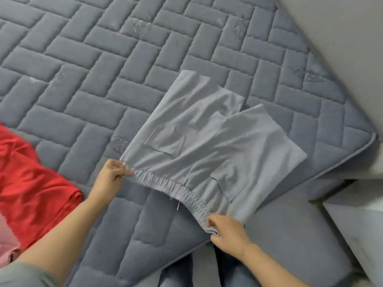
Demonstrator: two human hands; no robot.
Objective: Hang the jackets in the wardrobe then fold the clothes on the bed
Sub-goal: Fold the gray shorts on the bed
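On the near right part of a grey quilted bed, a pair of light grey shorts lay spread flat, back pockets up, as a person held it by the waistband. The left hand pinched the left end of the elastic waistband, thumb and curled fingers closed on the cloth. The right hand gripped the other end, nearer the person and close to the mattress edge, with a small bunch of the band folded inside the fingers.

The band ran on a slant between the two hands, from the far left down to the near right, and sagged a little in the middle. The two legs of the shorts pointed away from the hands, toward the far right corner of the bed, where a pale wall stood just beyond. The long axis of the garment thus lay across the person's line of reach rather than along it.

The likely next fold was lengthwise, one leg over the other, which would call for one hand to carry its end of the band across to meet the other. The right hand looked the nearer to the person, the left the better placed to swing over.

A red garment lay at the near left, well apart from the shorts, with a pink one at the left edge beside it.
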